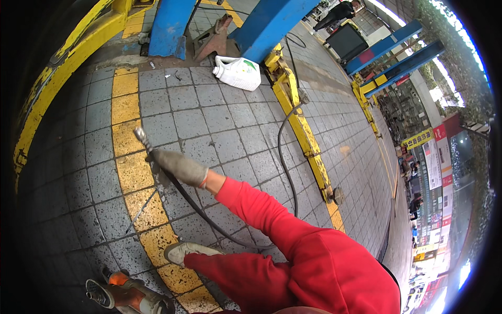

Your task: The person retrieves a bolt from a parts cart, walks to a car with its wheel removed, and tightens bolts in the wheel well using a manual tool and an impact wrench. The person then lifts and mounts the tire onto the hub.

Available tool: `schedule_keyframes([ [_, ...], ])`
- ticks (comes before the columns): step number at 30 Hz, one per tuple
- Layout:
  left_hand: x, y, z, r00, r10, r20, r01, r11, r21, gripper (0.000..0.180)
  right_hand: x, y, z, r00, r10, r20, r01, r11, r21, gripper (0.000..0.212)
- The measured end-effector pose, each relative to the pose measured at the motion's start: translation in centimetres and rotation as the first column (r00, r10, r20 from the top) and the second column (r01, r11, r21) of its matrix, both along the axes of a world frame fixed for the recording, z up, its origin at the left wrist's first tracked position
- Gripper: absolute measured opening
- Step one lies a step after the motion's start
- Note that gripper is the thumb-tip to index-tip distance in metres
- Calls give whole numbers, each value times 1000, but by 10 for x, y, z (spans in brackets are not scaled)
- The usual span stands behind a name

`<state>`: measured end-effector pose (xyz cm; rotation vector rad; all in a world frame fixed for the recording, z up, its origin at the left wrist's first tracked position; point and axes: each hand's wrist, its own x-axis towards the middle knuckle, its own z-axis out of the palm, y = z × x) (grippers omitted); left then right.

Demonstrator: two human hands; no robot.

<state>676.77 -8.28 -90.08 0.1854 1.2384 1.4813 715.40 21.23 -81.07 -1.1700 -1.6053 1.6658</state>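
My right hand (180, 166), in a grey work glove and red sleeve, is closed around the end of a black air hose (196, 206). A metal coupling (141, 137) sticks out past its fingers. From this hand the hose curves over the floor and up to a yellow lift arm. At the lower left edge my left hand (159, 302), gloved and partly cut off, is closed on what looks like an orange and grey impact wrench (125, 294). The wrench's round end points left. Both hands are apart, above the tiled floor.
A white jug (238, 73) lies on its side by the blue lift posts (272, 31) and a rusty jack stand (213, 39). Yellow lift arms (300, 128) cross the floor. A thin rod (141, 211) lies near my shoe (188, 252). A person (337, 14) is at the back.
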Motion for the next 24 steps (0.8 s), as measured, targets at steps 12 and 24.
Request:
schedule_keyframes([
  [12,-3,20,1,1000,23,6,-22,996,-89,50,-82,22,138,875,-60,480,-424,385,820,65],
  [24,-36,30,-8,999,52,14,-50,987,-151,48,-206,38,143,645,302,701,-732,-17,681,65],
])
